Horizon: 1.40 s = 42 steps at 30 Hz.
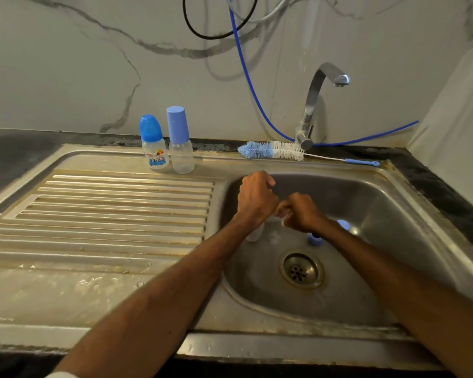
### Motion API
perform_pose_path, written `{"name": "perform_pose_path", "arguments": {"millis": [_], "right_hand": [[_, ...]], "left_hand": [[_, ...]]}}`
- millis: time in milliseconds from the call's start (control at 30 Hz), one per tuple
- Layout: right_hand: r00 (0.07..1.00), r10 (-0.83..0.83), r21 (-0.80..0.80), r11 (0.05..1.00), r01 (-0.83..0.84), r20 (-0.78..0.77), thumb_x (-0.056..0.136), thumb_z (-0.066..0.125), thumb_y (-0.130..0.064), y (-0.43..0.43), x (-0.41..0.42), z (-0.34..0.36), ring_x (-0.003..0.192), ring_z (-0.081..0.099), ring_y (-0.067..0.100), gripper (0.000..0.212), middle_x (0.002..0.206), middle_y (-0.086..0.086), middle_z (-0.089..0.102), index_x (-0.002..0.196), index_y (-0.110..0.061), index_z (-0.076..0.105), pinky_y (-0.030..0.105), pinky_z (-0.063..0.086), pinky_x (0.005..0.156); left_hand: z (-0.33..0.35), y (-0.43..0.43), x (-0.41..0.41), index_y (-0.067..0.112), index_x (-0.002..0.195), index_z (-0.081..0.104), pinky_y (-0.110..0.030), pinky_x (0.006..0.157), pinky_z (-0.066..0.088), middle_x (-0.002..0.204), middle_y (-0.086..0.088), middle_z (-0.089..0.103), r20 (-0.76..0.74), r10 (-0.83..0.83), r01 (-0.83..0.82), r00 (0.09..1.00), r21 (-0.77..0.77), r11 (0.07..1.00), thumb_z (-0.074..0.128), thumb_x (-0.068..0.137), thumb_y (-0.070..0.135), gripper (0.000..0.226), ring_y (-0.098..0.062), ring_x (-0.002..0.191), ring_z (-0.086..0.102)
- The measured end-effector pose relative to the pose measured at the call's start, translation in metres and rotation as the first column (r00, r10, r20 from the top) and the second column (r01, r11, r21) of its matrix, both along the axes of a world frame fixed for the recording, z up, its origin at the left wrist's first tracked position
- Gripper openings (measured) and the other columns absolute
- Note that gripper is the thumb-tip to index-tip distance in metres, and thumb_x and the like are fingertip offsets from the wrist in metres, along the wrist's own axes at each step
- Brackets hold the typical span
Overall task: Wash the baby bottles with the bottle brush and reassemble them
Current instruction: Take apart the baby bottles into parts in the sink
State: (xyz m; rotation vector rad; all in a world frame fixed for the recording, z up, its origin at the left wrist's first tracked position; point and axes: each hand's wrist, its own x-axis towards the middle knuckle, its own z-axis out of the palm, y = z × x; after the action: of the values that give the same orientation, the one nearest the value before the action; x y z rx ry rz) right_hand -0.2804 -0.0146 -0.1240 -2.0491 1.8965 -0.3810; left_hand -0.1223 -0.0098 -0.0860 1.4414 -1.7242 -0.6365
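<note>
Left hand [257, 199], right hand [302, 212], curled round blurred item [285, 215]

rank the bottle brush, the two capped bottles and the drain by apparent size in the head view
1. bottle brush, longest by far.
2. plain bottle and printed bottle: nearly alike, not ranked.
3. drain, smallest across, though nearest the camera.

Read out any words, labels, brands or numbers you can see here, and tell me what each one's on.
Printed bottle: a small red word above a cartoon picture, too small to read.
Plain bottle: no print that I can make out.
Brush, tap, sink: none.
</note>
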Motion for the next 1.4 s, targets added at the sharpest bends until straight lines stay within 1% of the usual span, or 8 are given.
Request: {"name": "perform_pose_path", "arguments": {"millis": [233,333,400,600,767,967,1300,1400], "right_hand": [[0.951,-0.06,-0.06,0.995,0.082,0.305,0.082,0.077,-0.001,0.04,0.012,0.056,0.069,0.074,0.013,0.027,0.075,-0.004,0.076,0.079,-0.027,0.073,0.033,0.063,0.063],[0.981,-0.04,-0.238,0.968,0.086,0.19,0.087,0.071,-0.006,0.043,0.029,0.06,0.064,0.065,0.007,0.015,0.075,-0.004,0.071,0.081,-0.02,0.074,0.031,0.054,0.065],[0.992,-0.058,-0.31,0.946,0.09,0.111,0.087,0.07,-0.009,0.043,0.046,0.058,0.072,0.068,0.014,0.008,0.08,0.001,0.072,0.085,-0.017,0.073,0.034,0.056,0.07],[0.997,-0.064,-0.324,0.943,0.073,0.039,0.091,0.065,-0.01,0.045,0.071,0.047,0.09,0.07,0.022,0.015,0.099,0.004,0.074,0.101,-0.019,0.072,0.039,0.058,0.081],[0.998,-0.054,-0.36,0.931,0.065,0.042,0.089,0.064,-0.009,0.047,0.063,0.043,0.097,0.069,0.024,0.02,0.106,0.003,0.073,0.103,-0.021,0.073,0.044,0.057,0.085],[0.997,-0.058,-0.389,0.918,0.073,0.049,0.086,0.069,-0.006,0.046,0.058,0.044,0.092,0.067,0.024,0.019,0.102,0.003,0.072,0.1,-0.018,0.072,0.037,0.055,0.079],[0.995,-0.012,-0.39,0.919,0.048,0.095,0.088,0.07,-0.005,0.045,0.055,0.044,0.091,0.065,0.016,0.019,0.102,0.002,0.072,0.103,-0.015,0.072,0.029,0.053,0.08],[0.989,0.026,-0.417,0.908,0.037,0.146,0.09,0.07,-0.015,0.044,0.059,0.044,0.087,0.062,0.011,0.01,0.098,-0.002,0.07,0.099,-0.018,0.073,0.027,0.051,0.077]], "left_hand": [[0.01,-0.001,-0.002,0.013,0.094,0.068,-0.039,0.081,0.058,0.1,-0.002,0.068,-0.041,-0.075,0.073,0.996,-0.062,0.995,0.079,0.066,0.0,0.033,-0.02,0.095,0.063],[0.029,0.001,0.0,0.01,0.103,0.065,-0.029,0.082,0.047,0.11,-0.004,0.064,-0.01,-0.088,0.085,0.996,-0.154,0.984,0.08,0.069,0.002,0.038,-0.019,0.102,0.057],[0.043,0.003,0.005,0.008,0.106,0.064,-0.031,0.087,0.046,0.114,-0.009,0.063,-0.016,-0.048,0.042,0.999,-0.244,0.969,0.07,0.073,-0.005,0.036,-0.024,0.108,0.056],[0.046,-0.003,0.038,0.013,0.109,0.064,-0.029,0.092,0.043,0.121,-0.007,0.063,0.112,0.046,-0.013,0.993,-0.28,0.96,0.069,0.083,0.002,0.029,-0.024,0.116,0.054],[0.033,-0.001,0.05,0.015,0.104,0.065,-0.026,0.089,0.041,0.116,-0.005,0.066,0.153,0.046,-0.002,0.987,-0.273,0.962,0.063,0.083,0.0,0.026,-0.023,0.114,0.056],[0.021,0.0,0.042,0.021,0.096,0.065,-0.028,0.081,0.047,0.106,0.0,0.066,0.219,0.004,0.042,0.976,-0.205,0.978,0.072,0.081,0.011,0.019,-0.019,0.102,0.058],[0.021,0.006,0.044,0.017,0.108,0.063,-0.028,0.089,0.045,0.119,-0.005,0.061,0.273,0.005,0.047,0.962,-0.186,0.981,0.073,0.087,0.016,0.023,-0.019,0.113,0.053],[0.04,0.001,0.053,0.01,0.113,0.064,-0.036,0.092,0.05,0.121,-0.011,0.06,0.283,0.138,-0.015,0.949,-0.396,0.918,0.069,0.084,0.005,0.03,-0.026,0.115,0.053]]}}
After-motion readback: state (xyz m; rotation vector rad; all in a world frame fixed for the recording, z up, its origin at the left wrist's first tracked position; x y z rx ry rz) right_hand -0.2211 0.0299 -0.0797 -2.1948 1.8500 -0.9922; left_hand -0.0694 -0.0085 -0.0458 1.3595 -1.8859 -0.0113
